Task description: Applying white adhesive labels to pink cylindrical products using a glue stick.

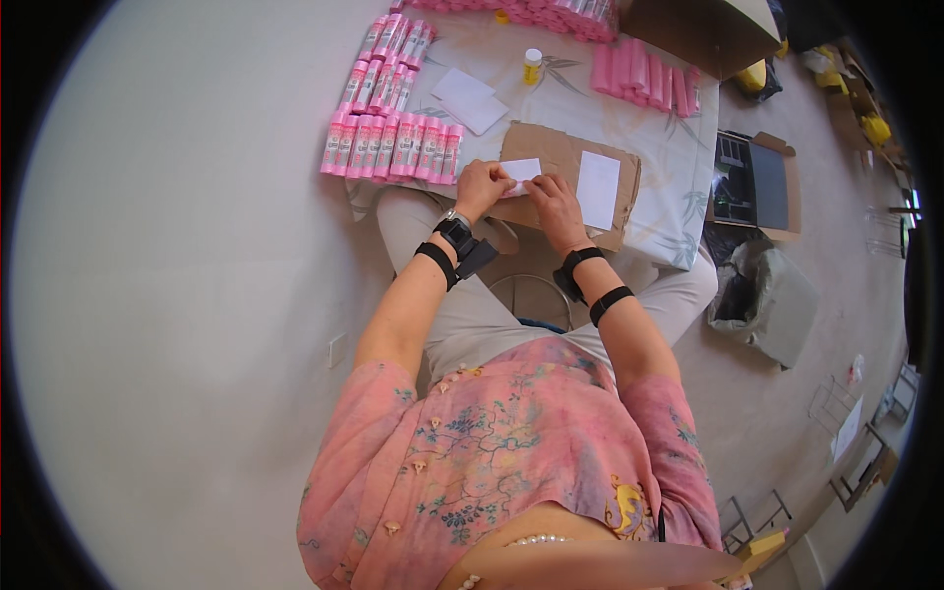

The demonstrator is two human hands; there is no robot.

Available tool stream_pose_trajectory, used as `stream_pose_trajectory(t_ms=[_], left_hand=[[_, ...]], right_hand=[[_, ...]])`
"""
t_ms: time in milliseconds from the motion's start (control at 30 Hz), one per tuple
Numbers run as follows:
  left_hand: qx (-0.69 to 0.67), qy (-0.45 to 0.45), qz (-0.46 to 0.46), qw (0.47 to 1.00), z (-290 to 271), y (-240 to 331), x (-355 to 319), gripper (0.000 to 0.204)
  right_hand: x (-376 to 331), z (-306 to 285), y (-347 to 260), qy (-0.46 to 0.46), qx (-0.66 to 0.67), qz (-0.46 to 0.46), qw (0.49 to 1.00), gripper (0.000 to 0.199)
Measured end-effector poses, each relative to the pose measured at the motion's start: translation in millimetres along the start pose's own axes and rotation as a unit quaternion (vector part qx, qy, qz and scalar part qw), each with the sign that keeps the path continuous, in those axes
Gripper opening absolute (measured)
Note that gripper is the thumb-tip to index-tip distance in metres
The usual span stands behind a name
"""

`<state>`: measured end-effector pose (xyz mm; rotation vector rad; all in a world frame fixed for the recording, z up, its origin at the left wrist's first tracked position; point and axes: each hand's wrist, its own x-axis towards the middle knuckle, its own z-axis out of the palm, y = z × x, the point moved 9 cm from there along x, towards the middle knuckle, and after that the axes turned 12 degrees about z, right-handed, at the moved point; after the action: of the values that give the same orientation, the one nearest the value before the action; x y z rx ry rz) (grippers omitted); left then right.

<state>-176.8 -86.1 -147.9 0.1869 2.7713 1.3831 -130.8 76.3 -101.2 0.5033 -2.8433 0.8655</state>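
Both hands meet at the near edge of a brown cardboard sheet [630, 192] on the table. My left hand [480, 187] pinches the left side of a small white paper slip [522, 170]. At the slip's right side, the fingers of my right hand [558, 208] are bent and pressed on it. A bit of pink shows under the fingertips, mostly hidden by the hands. A white paper stack [598, 190] lies on the cardboard, right of my right hand. Left of my left hand stand rows of pink rolls with grey labels [391, 147].
Plain pink rolls [644, 77] lie at the far right of the table [678, 147], near a cardboard box [713, 34]. A yellow glue bottle with a white cap [532, 67] stands behind loose white papers [470, 98]. A lined bin [762, 300] and an open box [755, 182] sit to the right.
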Motion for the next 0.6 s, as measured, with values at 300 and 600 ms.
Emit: stream_pose_trajectory(t_ms=[300, 600], left_hand=[[0.232, 0.043, 0.303, 0.923, 21.7, 99.5, -47.6, 0.045], [0.266, 0.045, 0.28, 0.921, 26.4, 92.1, -41.1, 0.045]], right_hand=[[3.8, 4.6, 5.0, 0.003, 0.001, 0.007, 1.0, 0.032], [3.5, -5.0, 18.6, 0.042, 0.131, 0.086, 0.987, 0.028]])
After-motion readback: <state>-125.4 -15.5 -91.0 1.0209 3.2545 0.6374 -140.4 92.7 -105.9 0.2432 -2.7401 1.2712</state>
